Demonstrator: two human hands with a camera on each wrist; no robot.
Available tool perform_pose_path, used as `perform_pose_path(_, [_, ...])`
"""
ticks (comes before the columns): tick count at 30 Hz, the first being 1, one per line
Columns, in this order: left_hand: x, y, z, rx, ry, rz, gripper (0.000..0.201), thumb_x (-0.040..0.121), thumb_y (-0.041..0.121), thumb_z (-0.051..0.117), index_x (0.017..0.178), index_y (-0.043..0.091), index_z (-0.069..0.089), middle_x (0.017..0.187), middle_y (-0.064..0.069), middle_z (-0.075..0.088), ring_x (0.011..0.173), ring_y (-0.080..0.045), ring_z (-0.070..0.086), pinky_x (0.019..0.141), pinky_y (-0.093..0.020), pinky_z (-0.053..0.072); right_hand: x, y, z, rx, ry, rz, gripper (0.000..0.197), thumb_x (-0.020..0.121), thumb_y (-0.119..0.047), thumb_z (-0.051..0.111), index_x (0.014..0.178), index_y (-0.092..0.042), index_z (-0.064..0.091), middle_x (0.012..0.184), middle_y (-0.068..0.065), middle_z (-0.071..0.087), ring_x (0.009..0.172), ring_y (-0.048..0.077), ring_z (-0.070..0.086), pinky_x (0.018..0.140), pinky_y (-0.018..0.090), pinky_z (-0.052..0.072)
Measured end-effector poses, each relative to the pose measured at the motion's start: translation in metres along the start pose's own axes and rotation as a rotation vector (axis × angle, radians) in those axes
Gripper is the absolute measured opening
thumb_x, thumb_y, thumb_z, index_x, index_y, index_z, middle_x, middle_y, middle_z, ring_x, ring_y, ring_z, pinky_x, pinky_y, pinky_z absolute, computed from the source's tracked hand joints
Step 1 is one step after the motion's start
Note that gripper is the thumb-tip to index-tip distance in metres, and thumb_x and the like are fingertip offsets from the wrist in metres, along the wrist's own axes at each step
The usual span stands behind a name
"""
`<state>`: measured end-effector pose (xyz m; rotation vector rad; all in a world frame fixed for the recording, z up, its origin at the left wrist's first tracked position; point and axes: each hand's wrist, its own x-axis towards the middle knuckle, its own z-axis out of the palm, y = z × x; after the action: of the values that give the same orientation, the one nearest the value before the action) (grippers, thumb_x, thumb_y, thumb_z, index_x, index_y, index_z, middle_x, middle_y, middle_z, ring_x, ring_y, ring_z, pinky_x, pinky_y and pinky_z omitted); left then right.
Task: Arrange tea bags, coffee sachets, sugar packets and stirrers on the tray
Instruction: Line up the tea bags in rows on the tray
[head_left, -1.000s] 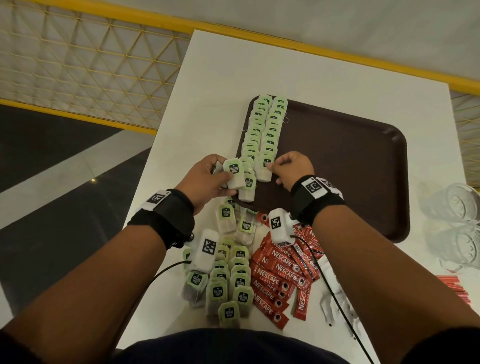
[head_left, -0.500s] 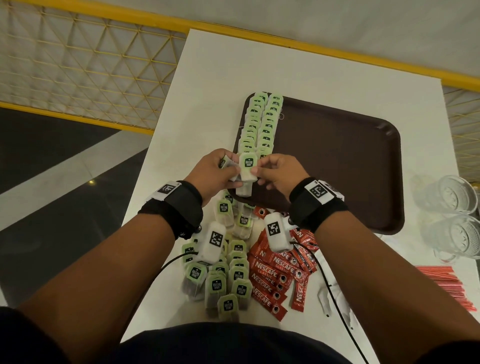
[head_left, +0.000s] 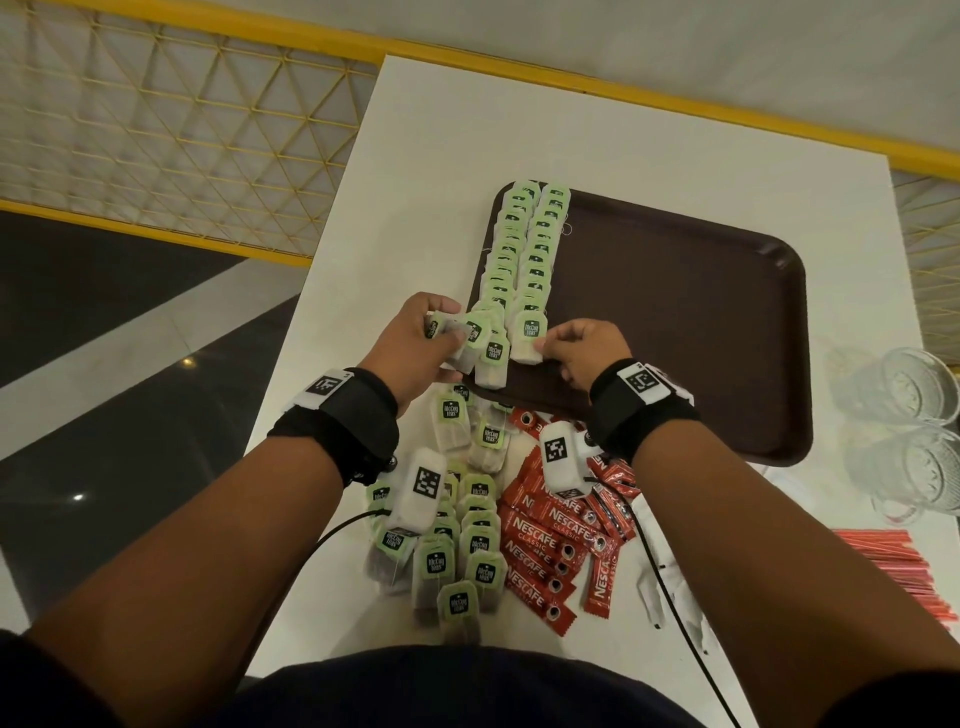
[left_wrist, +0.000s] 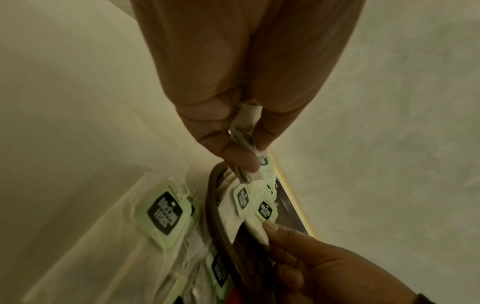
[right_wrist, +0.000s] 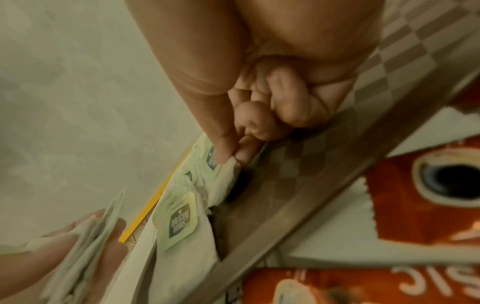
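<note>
head view: tea bags (head_left: 524, 270) white, green-tagged, overlapping.

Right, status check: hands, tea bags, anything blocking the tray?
Left hand grips spare tea bags. Right hand pinches one tea bag at the second row's near end. Tray otherwise bare; coffee sachets wait on the table.

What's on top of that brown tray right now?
Two overlapping rows of tea bags along the tray's left side; the right hand pinches the nearest one. Anything beneath them is hidden.

Your head camera looks steeply down over the dark brown plastic tray (head_left: 675, 322), both wrist cameras sit close along your fingers, all sharing its near-left corner.
</note>
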<state>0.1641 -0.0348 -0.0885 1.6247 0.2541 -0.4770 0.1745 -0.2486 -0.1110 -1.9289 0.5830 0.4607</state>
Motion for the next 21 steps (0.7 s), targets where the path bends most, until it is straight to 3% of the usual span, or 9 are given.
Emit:
perform_pose_path(5, [-0.003,-0.001,-0.001,-0.007,-0.001,0.010,0.028,0.095,0.010,0.060,0.119,0.019,0.048,0.120,-0.023,0.055,0.081,-0.019,0.060,0.064,-0.024,0.055,0.004,-0.002,0.004,-0.051,0.028,-0.012,0.017,0.083,-0.022,0.077,0.077,-0.014,0.062,0.069,0.003,0.064,0.046,0.010,0.045,0.046,0.025,0.041])
perform_pose_path(9, [-0.006,-0.002,-0.001,0.003,-0.010,0.016,0.028,0.094,0.011,0.062,0.118,0.019,0.049,0.124,-0.026,0.054,0.083,-0.020,0.061,0.067,-0.027,0.057,0.004,-0.002,0.004,-0.099,0.098,-0.032,0.021,0.081,-0.032,0.077,0.081,-0.017,0.062,0.083,0.008,0.070,0.058,0.015,0.053,0.062,0.037,0.054])
perform_pose_path(11, [-0.007,-0.002,-0.001,0.011,-0.006,0.020,0.028,0.094,0.011,0.062,0.117,0.019,0.049,0.123,-0.025,0.054,0.085,-0.021,0.062,0.069,-0.030,0.059,0.000,-0.005,0.003,-0.124,0.129,-0.077,0.021,0.083,-0.036,0.075,0.081,-0.019,0.061,0.087,0.007,0.070,0.066,0.016,0.056,0.070,0.038,0.055])
perform_pose_path(14, [-0.008,-0.002,0.000,0.035,0.013,0.034,0.026,0.093,0.011,0.062,0.116,0.018,0.050,0.120,-0.022,0.058,0.088,-0.021,0.063,0.074,-0.032,0.059,-0.015,-0.017,0.004,-0.143,0.018,-0.199,0.020,0.088,-0.035,0.070,0.088,-0.015,0.065,0.086,0.004,0.068,0.070,0.011,0.057,0.068,0.030,0.052])
perform_pose_path(18, [-0.009,-0.001,0.001,0.124,0.049,0.060,0.023,0.093,0.015,0.063,0.113,0.020,0.055,0.113,-0.017,0.063,0.084,-0.019,0.057,0.071,-0.028,0.049,-0.041,-0.035,0.013,-0.108,-0.239,-0.294,0.025,0.092,-0.028,0.066,0.105,-0.007,0.066,0.086,0.000,0.063,0.064,0.004,0.053,0.051,0.010,0.043])
perform_pose_path(21, [-0.010,0.001,0.002,0.112,0.031,0.071,0.023,0.092,0.014,0.065,0.113,0.016,0.057,0.112,-0.017,0.063,0.083,-0.018,0.056,0.067,-0.024,0.048,-0.044,-0.035,0.019,-0.080,-0.247,-0.320,0.028,0.090,-0.020,0.070,0.110,-0.002,0.063,0.086,0.005,0.064,0.064,0.008,0.060,0.051,0.010,0.046])
